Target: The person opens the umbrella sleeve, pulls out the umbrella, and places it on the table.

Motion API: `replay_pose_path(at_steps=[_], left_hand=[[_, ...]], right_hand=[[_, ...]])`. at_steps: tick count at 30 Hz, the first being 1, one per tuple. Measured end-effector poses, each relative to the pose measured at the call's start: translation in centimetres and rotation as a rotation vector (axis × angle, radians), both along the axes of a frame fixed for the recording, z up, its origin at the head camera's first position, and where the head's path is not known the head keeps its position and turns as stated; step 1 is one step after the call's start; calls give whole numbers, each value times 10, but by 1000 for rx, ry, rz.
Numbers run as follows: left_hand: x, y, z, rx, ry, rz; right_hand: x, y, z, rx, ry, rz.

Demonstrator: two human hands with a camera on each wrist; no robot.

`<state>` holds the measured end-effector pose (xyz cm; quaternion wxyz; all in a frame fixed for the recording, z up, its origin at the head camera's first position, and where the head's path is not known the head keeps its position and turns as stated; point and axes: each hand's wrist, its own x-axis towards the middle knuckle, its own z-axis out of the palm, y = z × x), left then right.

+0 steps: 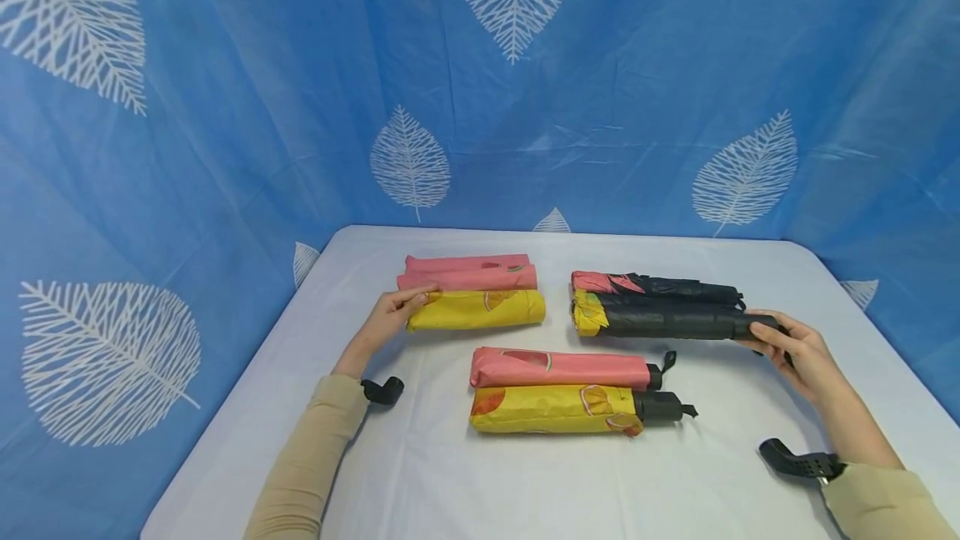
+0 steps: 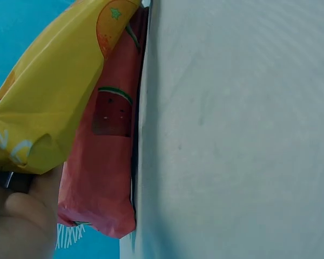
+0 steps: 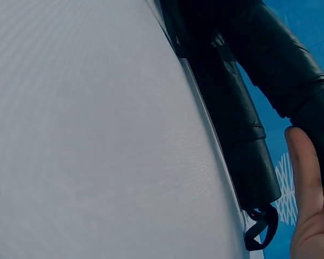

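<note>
My left hand [image 1: 392, 315] pinches the left end of a yellow umbrella sleeve [image 1: 480, 309] with an orange-slice print. In the left wrist view this sleeve [image 2: 48, 81] is raised at the held end, over a pink watermelon-print sleeve [image 2: 97, 178]. My right hand [image 1: 798, 352] grips the handle end of a folded black umbrella [image 1: 667, 319] whose left tip is yellow. The right wrist view shows its handle [image 3: 313, 116] lifted off the table, the thumb along it. Behind it lies another folded black umbrella [image 3: 235, 124] with a pink tip and a wrist loop.
Nearer the front lie a pink umbrella [image 1: 558, 368] and a yellow umbrella [image 1: 555, 409], both sleeved, with black handles pointing right. A white cloth covers the table [image 1: 562, 490]. Blue leaf-print curtains [image 1: 637, 107] stand behind and at the sides.
</note>
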<state>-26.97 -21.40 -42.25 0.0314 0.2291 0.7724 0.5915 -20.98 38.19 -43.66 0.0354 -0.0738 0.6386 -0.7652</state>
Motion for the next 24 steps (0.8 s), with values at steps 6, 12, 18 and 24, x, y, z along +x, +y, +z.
replay_pose_path(at_steps=[6,12,18,24], left_hand=[[9,4,13,-26,5,42],[10,2,9,-34,-20,81],[10,1,8,-35,-16,114],[10,0,7,-32,-31,122]], right_hand=[[-2,-1,-5,-2,-8,22],[-5,-2,-12,15,-18,29],[-8,0,-16,43,-42,14],[-8,5,-20,444,-13,-147]])
